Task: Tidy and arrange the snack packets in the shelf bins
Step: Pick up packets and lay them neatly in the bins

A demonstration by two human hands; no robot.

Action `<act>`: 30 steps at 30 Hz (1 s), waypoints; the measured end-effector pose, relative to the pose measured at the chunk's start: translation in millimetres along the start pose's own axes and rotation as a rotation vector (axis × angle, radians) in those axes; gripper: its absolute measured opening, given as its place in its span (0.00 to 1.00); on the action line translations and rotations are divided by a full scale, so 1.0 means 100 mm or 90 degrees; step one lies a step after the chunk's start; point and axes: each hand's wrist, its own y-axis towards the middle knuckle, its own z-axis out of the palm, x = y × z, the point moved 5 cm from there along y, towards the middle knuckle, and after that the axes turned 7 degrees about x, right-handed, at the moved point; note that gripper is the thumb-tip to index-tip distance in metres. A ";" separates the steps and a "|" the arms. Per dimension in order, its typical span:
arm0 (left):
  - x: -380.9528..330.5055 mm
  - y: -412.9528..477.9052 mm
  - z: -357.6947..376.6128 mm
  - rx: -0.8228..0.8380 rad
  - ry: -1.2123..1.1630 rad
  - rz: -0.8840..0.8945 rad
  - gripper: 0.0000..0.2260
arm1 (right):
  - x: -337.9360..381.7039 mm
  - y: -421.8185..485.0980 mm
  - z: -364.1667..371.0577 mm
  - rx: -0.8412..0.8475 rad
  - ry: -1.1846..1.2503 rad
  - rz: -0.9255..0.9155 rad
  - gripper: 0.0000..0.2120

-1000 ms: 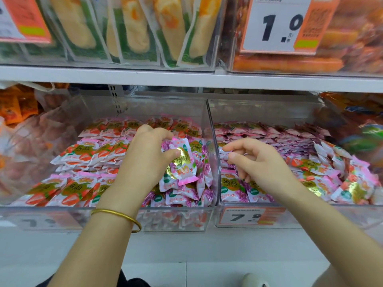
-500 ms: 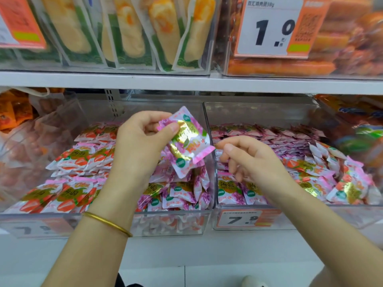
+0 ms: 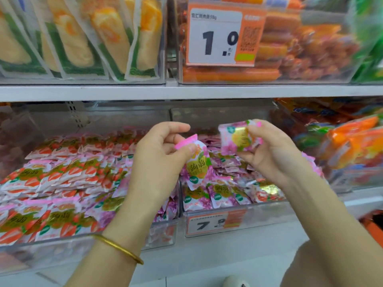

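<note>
Two clear shelf bins stand side by side. The left bin (image 3: 161, 235) holds rows of strawberry packets (image 3: 62, 177) plus pink flower packets at its right end. The right bin (image 3: 269, 216) holds several pink flower packets (image 3: 219, 193). My left hand (image 3: 159, 162) is raised over the divider and pinches a pink packet (image 3: 198, 164) by its top edge, so it hangs down. My right hand (image 3: 267, 154) holds a second pink packet (image 3: 236, 137) between thumb and fingers, above the right bin.
The shelf above (image 3: 186, 91) carries bins of yellow-green packs (image 3: 83, 42) and orange sausages (image 3: 290, 54) with a 1.0 price tag (image 3: 219, 36). Orange and green bags (image 3: 348, 141) fill the bin at right. A 7.9 tag (image 3: 213, 223) fronts the right bin.
Both hands have risen. One pink packet has passed from my left hand to my right hand, which held nothing before. My left hand keeps one packet.
</note>
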 end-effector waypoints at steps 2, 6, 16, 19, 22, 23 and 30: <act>-0.04 0.02 0.12 0.012 0.014 0.015 0.12 | 0.04 -0.02 -0.09 0.009 -0.036 0.006 0.05; -0.08 0.04 0.32 0.032 0.044 0.026 0.11 | 0.06 -0.15 -0.04 0.145 -0.166 0.036 0.03; 0.04 0.10 0.61 0.110 0.064 -0.017 0.10 | 0.18 -0.13 -0.49 -0.050 -0.530 0.060 0.06; 0.06 0.11 0.64 0.130 0.084 -0.012 0.12 | 0.06 -0.12 -0.57 -0.064 -0.532 0.187 0.08; 0.09 0.11 0.66 0.144 0.106 -0.017 0.14 | -0.07 -0.11 -0.50 -0.006 -0.735 0.278 0.08; 0.10 0.11 0.67 0.146 0.115 -0.018 0.14 | -0.08 -0.10 -0.48 0.013 -0.823 0.285 0.08; 0.12 0.14 0.59 0.119 0.139 0.001 0.15 | 0.03 -0.06 -0.54 0.031 -0.807 0.240 0.08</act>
